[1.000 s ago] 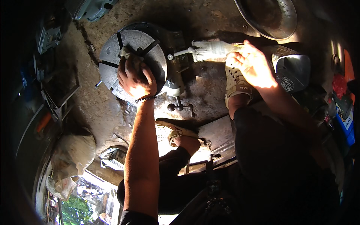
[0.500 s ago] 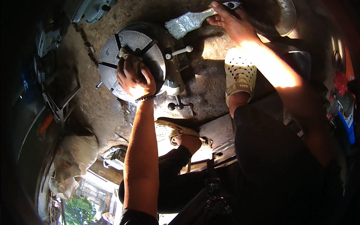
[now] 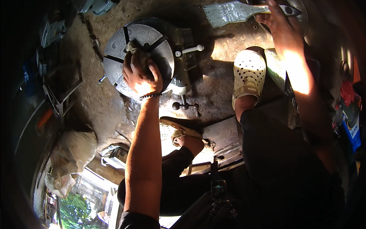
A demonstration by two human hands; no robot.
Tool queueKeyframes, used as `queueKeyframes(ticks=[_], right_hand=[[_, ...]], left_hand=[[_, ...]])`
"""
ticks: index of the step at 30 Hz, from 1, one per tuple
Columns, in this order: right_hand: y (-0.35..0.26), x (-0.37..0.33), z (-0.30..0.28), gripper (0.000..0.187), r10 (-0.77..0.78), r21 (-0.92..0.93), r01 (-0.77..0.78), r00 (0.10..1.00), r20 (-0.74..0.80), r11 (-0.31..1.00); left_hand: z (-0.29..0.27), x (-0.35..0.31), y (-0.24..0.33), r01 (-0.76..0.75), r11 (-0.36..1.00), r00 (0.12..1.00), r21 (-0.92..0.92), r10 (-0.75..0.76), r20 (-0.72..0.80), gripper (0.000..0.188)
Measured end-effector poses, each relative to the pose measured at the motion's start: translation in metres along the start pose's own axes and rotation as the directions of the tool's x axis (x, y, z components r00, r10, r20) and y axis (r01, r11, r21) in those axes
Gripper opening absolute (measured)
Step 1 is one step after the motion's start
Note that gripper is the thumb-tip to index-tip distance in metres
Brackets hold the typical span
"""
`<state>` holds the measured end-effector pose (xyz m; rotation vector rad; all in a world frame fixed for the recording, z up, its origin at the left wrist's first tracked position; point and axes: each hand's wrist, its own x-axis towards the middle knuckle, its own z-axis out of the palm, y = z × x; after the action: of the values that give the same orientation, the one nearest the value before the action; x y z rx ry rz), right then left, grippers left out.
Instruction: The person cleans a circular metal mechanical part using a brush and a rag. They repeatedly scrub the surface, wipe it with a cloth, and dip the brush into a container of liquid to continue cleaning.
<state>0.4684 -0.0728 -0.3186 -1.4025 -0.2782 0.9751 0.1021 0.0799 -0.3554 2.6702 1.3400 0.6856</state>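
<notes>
A round grey metal chuck (image 3: 139,53) with four slotted jaws is seen lying face up on the dirt floor (image 3: 217,87). A crumpled rag (image 3: 137,51) is pressed onto its centre by the left hand (image 3: 142,74), fingers closed over the cloth. The chuck is judged heavy, stiff and probably oily; it would best be taken by its rim, while the rag is soft and light. Right of the chuck and farther up, a flat paintbrush (image 3: 236,11) is gripped at the handle by the right hand (image 3: 280,24). Far right of the chuck, a blue package with a white label (image 3: 352,128) is partly visible; below and left, pale sacks (image 3: 70,150) are slumped.
</notes>
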Motion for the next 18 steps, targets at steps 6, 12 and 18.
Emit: queueKeyframes(ticks=[6, 12, 18], right_hand=[[-0.001, -0.027, -0.009, 0.020, -0.012, 0.038, 0.014, 0.998, -0.059, 0.999], [0.008, -0.052, -0.019, 0.027, -0.228, -0.812, 0.316, 0.946, 0.231, 0.490], [0.003, -0.049, -0.013, 0.023, 0.139, 0.113, -0.144, 0.989, 0.054, 0.983]], left_hand=[[-0.001, 0.000, 0.002, 0.043, 0.999, 0.999, -0.013, -0.043, 0.006, 0.045], [0.002, -0.003, -0.003, 0.035, 0.998, 0.999, -0.046, -0.036, -0.017, 0.048], [-0.002, -0.003, -0.003, 0.082, 0.995, 0.997, -0.059, -0.082, 0.004, 0.056]])
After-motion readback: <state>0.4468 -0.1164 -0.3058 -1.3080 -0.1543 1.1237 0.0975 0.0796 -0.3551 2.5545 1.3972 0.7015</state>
